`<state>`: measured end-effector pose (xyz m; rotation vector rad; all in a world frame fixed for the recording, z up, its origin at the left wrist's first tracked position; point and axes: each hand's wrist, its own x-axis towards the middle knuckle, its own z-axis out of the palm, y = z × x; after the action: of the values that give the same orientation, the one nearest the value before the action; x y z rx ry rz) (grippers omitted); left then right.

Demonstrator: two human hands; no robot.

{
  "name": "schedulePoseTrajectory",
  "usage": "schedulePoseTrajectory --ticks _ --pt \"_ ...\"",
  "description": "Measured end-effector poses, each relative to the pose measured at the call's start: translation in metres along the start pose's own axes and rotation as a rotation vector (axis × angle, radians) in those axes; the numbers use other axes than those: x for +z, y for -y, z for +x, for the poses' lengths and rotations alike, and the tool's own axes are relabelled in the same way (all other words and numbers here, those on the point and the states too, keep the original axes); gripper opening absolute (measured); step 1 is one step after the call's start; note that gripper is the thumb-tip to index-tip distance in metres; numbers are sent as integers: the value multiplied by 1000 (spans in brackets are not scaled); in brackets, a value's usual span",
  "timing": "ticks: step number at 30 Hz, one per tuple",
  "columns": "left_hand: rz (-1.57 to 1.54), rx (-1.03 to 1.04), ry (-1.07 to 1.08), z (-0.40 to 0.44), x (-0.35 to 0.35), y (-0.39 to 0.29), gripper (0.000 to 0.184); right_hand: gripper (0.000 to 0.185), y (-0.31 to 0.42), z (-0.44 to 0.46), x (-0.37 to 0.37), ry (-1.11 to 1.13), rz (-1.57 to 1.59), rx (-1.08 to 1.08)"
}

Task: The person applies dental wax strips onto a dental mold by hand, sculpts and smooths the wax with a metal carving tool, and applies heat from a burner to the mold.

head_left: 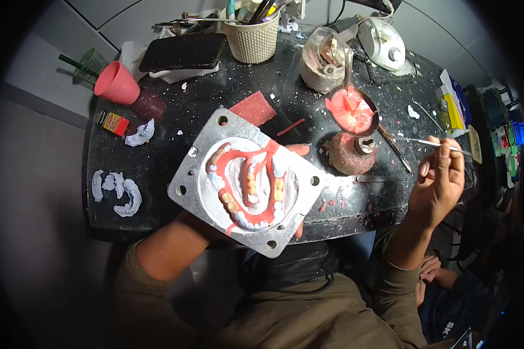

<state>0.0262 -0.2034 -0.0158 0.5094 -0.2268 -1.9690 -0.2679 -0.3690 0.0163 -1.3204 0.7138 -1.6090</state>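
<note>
My left hand (298,149) grips a square metal dental flask (186,168) from below; only some fingertips show past its right edge, and the palm is hidden. White plaster (288,195) fills the flask's round opening. Set in it are artificial teeth (251,185) with red wax (224,200) running around them in a curved band. My right hand (442,180) is closed in a pinch on a thin metal wax spatula (431,143), pointing left. Close to the spatula's tip is a round pan (355,113) of pink wax, partly melted, above a wax-spattered burner (352,156).
Pale impression pieces (131,200) and a matchbox (113,123) lie at left. A pink cup (117,83), phone (183,52) and tool basket (252,41) stand behind. A pink wax sheet (255,108) and knife (381,179) lie on the black table. Another person's hands (429,270) show lower right.
</note>
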Motion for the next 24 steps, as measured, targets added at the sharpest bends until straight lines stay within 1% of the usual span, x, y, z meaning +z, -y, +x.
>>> schedulePoseTrajectory --ticks 1,4,5,6,8,11,12,13,14,15,18,24 --pt "-4 6 21 0 -5 1 63 13 -6 1 -7 4 42 66" --pt "-17 22 86 4 -10 3 63 14 -22 3 -18 -3 72 155" --pt "-146 -1 20 3 -1 2 63 13 -25 3 -18 5 92 164" --pt "-146 -4 22 2 1 2 63 13 -25 3 -19 2 90 162" --pt "-83 0 14 1 2 1 63 13 -25 2 -17 16 94 195" --pt "39 -68 17 8 2 -10 67 16 -25 2 -15 10 126 220" --pt "-111 -41 129 7 -3 -5 69 16 -25 2 -14 17 140 224" --pt "-30 27 113 2 -8 -3 72 15 -25 2 -13 7 166 236" --pt "-33 3 77 1 -1 -5 81 14 -26 2 -14 0 160 245" --pt "135 62 -129 1 11 -3 89 14 -24 2 -12 -4 154 251" --pt "302 110 -245 0 25 -1 108 13 -25 1 -11 -17 144 265" --pt "218 67 -27 5 17 -5 95 14 -26 0 -9 2 131 285"
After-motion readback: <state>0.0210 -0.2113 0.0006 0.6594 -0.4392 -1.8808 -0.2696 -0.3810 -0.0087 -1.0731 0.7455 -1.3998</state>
